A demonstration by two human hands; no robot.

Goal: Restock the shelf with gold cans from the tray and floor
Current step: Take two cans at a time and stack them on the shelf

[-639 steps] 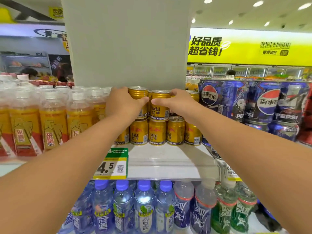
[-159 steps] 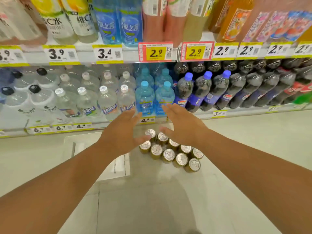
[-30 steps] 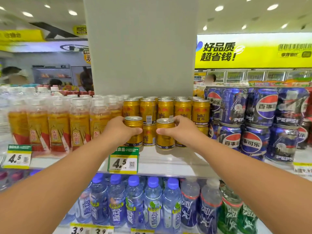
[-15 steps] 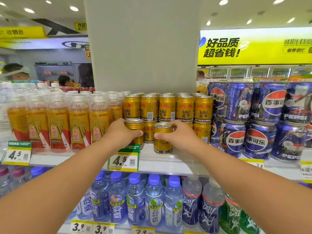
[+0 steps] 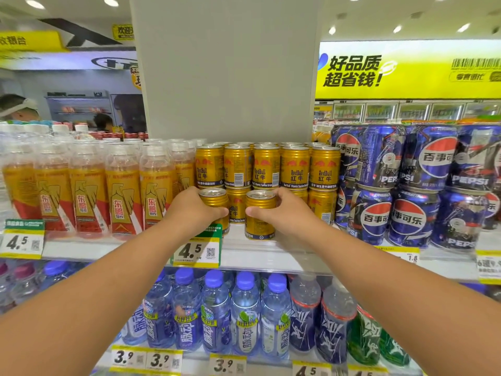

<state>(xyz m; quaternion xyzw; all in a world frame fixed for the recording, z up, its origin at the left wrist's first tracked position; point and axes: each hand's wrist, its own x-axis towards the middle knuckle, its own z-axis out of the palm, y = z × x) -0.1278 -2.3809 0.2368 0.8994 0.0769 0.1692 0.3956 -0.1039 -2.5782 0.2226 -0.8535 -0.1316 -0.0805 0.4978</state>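
Two gold cans stand upright at the front of the white shelf [image 5: 249,252]. My left hand [image 5: 193,210] grips the left gold can [image 5: 214,198]. My right hand [image 5: 284,210] grips the right gold can [image 5: 259,213], whose base sits on the shelf near its front edge. Behind them, stacked gold cans [image 5: 267,166] fill two tiers in front of a grey pillar. The bottom of the left can is hidden behind my hand and a price tag [image 5: 196,249].
Amber drink bottles [image 5: 122,185] crowd the shelf to the left, and stacked blue Pepsi cans [image 5: 406,185] stand to the right. Blue-capped water bottles [image 5: 214,313] fill the shelf below. A grey pillar [image 5: 227,69] rises behind the gold cans.
Both hands with their cans have stayed at the shelf front, settling slightly lower. Five seconds ago my hands reached for cans on the floor.
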